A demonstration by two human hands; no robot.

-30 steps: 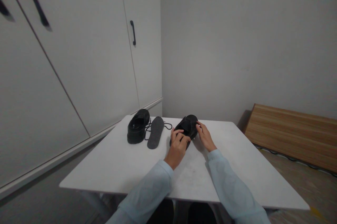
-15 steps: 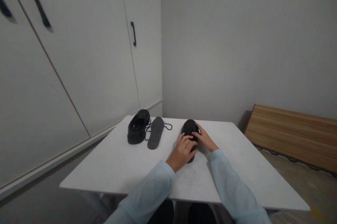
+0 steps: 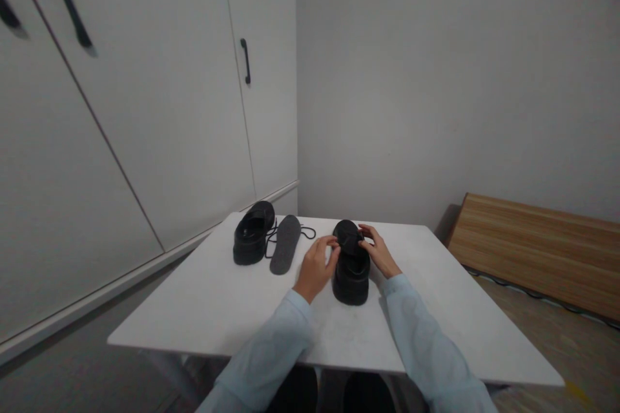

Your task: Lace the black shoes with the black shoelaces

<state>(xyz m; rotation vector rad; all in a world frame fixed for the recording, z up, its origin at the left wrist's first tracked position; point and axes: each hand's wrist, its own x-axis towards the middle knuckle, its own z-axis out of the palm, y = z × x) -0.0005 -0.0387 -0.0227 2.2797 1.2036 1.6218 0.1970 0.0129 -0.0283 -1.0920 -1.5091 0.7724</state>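
A black shoe [image 3: 351, 271] stands upright on the white table [image 3: 242, 309], heel toward me. My left hand [image 3: 314, 265] touches its left side near the toe, fingers curled against the upper. My right hand [image 3: 378, 250] rests on the right side of the same shoe. Both hands hold the front part of it. A second black shoe [image 3: 252, 240] sits at the far left of the table. A grey insole [image 3: 285, 243] lies flat beside it, with a black lace [image 3: 306, 231] trailing behind.
White cupboard doors [image 3: 145, 109] with black handles rise left of the table. A plain wall stands behind. A wooden board [image 3: 537, 251] leans low at the right, with a cable along the floor. The table's near edge is by my forearms.
The shoe in my hands was turned from lying tilted to standing upright with the heel toward me. My left hand moved from on top of it to its left side.
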